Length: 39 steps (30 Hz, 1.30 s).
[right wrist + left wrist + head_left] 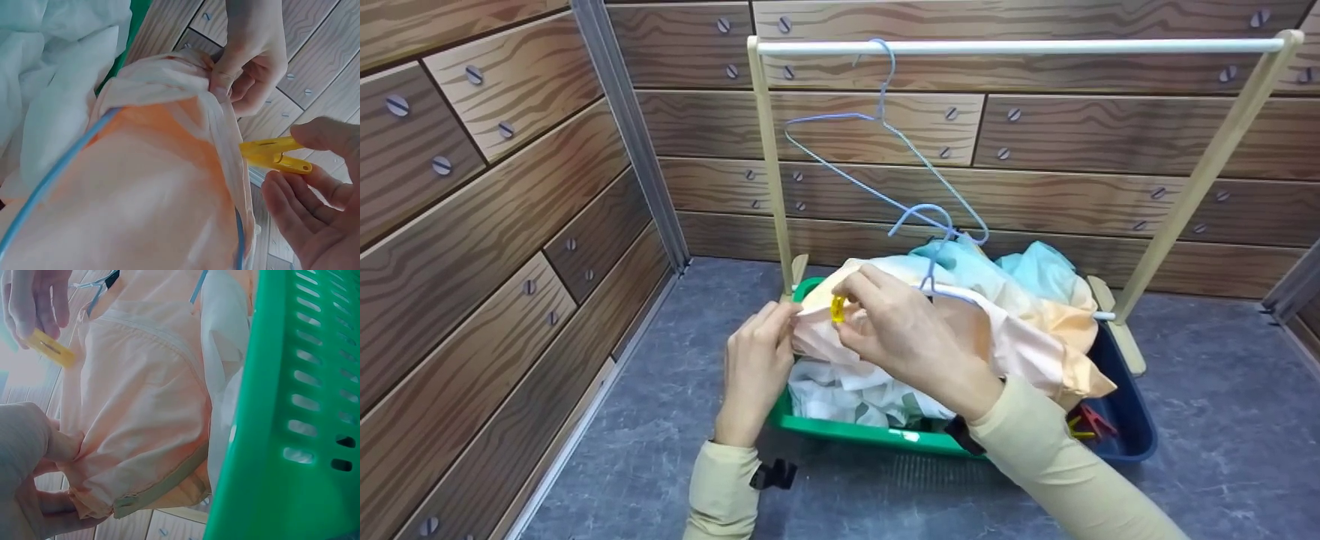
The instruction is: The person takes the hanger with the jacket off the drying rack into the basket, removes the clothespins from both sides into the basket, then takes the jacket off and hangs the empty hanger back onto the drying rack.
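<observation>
**Clip poised at the garment's edge**

Your left hand [757, 349] was pinched on the edge of the peach garment [140, 394], which you held over the green basket [877, 437] of clothes. The wire of a blue hanger [931, 270] ran into the garment's opening. Your right hand [915, 337] gripped the yellow clip [275, 154] between thumb and fingers, just beside that edge; whether clip and cloth touched could not be told.

The step in hand looked like pegging the garment to its hanger, with the clip not yet fastened. The next move seemed to call for spreading the clip and seating it over cloth and wire together, your left fingers keeping the fold steady.
</observation>
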Tool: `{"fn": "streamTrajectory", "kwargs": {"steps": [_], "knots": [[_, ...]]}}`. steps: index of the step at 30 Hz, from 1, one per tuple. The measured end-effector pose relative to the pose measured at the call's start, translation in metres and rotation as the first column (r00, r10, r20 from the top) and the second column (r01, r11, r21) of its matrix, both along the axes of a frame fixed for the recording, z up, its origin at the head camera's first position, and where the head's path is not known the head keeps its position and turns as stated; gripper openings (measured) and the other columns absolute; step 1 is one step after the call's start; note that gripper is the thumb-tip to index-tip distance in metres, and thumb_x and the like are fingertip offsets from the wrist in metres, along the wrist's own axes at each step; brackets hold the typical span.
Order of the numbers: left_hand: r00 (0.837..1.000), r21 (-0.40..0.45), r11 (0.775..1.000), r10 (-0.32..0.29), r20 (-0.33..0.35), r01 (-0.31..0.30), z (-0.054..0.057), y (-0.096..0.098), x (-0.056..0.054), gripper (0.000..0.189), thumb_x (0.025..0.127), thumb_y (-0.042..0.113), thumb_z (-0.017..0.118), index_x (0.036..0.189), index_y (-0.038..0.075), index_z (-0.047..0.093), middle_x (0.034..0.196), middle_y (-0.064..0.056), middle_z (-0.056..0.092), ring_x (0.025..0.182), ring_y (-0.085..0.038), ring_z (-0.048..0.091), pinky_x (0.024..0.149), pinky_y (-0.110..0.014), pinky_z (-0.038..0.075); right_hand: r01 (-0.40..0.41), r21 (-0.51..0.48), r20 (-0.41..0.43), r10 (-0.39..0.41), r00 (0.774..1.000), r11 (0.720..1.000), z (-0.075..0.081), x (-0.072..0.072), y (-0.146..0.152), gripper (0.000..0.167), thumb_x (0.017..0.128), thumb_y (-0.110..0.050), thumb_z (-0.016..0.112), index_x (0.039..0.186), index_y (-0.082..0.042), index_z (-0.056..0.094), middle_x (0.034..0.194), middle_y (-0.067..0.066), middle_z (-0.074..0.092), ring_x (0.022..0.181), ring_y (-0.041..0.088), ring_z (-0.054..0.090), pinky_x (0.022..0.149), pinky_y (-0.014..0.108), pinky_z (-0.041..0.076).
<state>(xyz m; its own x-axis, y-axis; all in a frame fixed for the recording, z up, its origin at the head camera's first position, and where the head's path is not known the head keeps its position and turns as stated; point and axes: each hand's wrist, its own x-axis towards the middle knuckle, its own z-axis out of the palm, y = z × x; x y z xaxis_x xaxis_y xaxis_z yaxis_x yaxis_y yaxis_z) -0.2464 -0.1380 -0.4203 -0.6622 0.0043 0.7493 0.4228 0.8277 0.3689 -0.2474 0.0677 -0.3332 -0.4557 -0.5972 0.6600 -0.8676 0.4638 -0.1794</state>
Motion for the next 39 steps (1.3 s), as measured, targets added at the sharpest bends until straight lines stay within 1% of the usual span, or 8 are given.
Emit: {"fn": "streamTrajectory", "kwargs": {"steps": [6, 13, 22, 28, 32, 34, 37, 39], "knots": [[1.0, 0.001, 1.0, -0.013, -0.021, 0.013, 0.002, 0.002, 0.001, 0.016, 0.092, 0.003, 0.067, 0.099, 0.016, 0.072, 0.08, 0.003, 0.062, 0.064, -0.019, 0.057, 0.057, -0.037, 0.049, -0.005, -0.078, -0.06, 0.0, 0.998, 0.997, -0.002, 0.006, 0.015, 0.03, 0.081, -0.002, 0.07, 0.11, -0.008, 0.064, 0.101, 0.002, 0.065, 0.09, 0.014, 0.063, 0.071, 0.025, 0.052], [1.0, -0.008, 1.0, 0.0, -0.026, 0.0, 0.002, 0.003, -0.002, 0.014, 0.093, 0.005, 0.066, 0.1, 0.015, 0.073, 0.08, 0.002, 0.063, 0.065, -0.02, 0.058, 0.057, -0.038, 0.049, 0.016, -0.129, -0.098, -0.029, 0.995, 0.991, -0.003, 0.007, 0.022, 0.027, 0.084, -0.005, 0.075, 0.109, -0.01, 0.065, 0.103, 0.001, 0.067, 0.089, 0.013, 0.067, 0.073, 0.026, 0.054], [1.0, 0.003, 1.0, -0.007, -0.024, 0.007, 0.0, 0.002, -0.002, 0.013, 0.094, 0.006, 0.065, 0.101, 0.015, 0.073, 0.081, 0.002, 0.063, 0.065, -0.019, 0.058, 0.057, -0.037, 0.049, 0.023, -0.223, -0.041, -0.033, 0.999, 0.975, 0.001, 0.018, 0.056, 0.036, 0.081, 0.001, 0.074, 0.115, -0.003, 0.064, 0.109, 0.003, 0.065, 0.093, 0.015, 0.064, 0.083, 0.024, 0.051], [1.0, 0.013, 1.0, 0.0, -0.008, 0.0, 0.001, 0.0, -0.003, 0.016, 0.093, 0.004, 0.066, 0.101, 0.015, 0.073, 0.079, 0.003, 0.061, 0.062, -0.016, 0.054, 0.054, -0.034, 0.046, 0.103, -0.267, -0.043, -0.119, 0.992, 0.958, -0.002, 0.03, 0.095, 0.04, 0.079, 0.001, 0.074, 0.118, -0.002, 0.065, 0.116, 0.004, 0.066, 0.098, 0.017, 0.063, 0.085, 0.022, 0.049], [1.0, 0.015, 1.0, 0.003, 0.01, -0.003, 0.002, 0.001, -0.003, 0.016, 0.094, 0.005, 0.065, 0.103, 0.015, 0.073, 0.08, 0.003, 0.062, 0.06, -0.015, 0.051, 0.053, -0.034, 0.045, 0.183, -0.277, -0.102, -0.218, 0.971, 0.943, -0.007, 0.037, 0.123, 0.039, 0.078, -0.003, 0.071, 0.117, -0.003, 0.067, 0.116, 0.006, 0.067, 0.101, 0.019, 0.061, 0.09, 0.02, 0.044], [1.0, 0.018, 1.0, 0.004, 0.016, -0.005, 0.002, 0.001, -0.003, 0.014, 0.094, 0.006, 0.065, 0.103, 0.015, 0.073, 0.081, 0.002, 0.062, 0.061, -0.016, 0.052, 0.054, -0.034, 0.045, 0.228, -0.305, -0.108, -0.271, 0.956, 0.925, -0.012, 0.041, 0.136, 0.04, 0.076, -0.005, 0.07, 0.116, -0.002, 0.068, 0.115, 0.007, 0.068, 0.099, 0.02, 0.06, 0.091, 0.018, 0.041], [1.0, 0.028, 1.0, 0.012, 0.017, -0.013, 0.001, 0.001, -0.002, 0.014, 0.093, 0.006, 0.066, 0.103, 0.014, 0.073, 0.081, 0.002, 0.062, 0.062, -0.016, 0.053, 0.055, -0.035, 0.046, 0.304, -0.354, -0.097, -0.358, 0.929, 0.884, -0.024, 0.046, 0.158, 0.04, 0.076, -0.008, 0.07, 0.115, 0.0, 0.069, 0.113, 0.011, 0.067, 0.099, 0.023, 0.059, 0.093, 0.017, 0.038], [1.0, 0.031, 0.999, 0.008, 0.019, -0.009, 0.0, 0.001, -0.001, 0.014, 0.094, 0.006, 0.066, 0.103, 0.013, 0.073, 0.081, 0.002, 0.062, 0.063, -0.016, 0.054, 0.055, -0.035, 0.046, 0.379, -0.379, -0.05, -0.428, 0.902, 0.844, -0.034, 0.05, 0.175, 0.04, 0.076, -0.006, 0.072, 0.116, -0.001, 0.069, 0.114, 0.012, 0.067, 0.1, 0.023, 0.057, 0.093, 0.015, 0.036]]}}
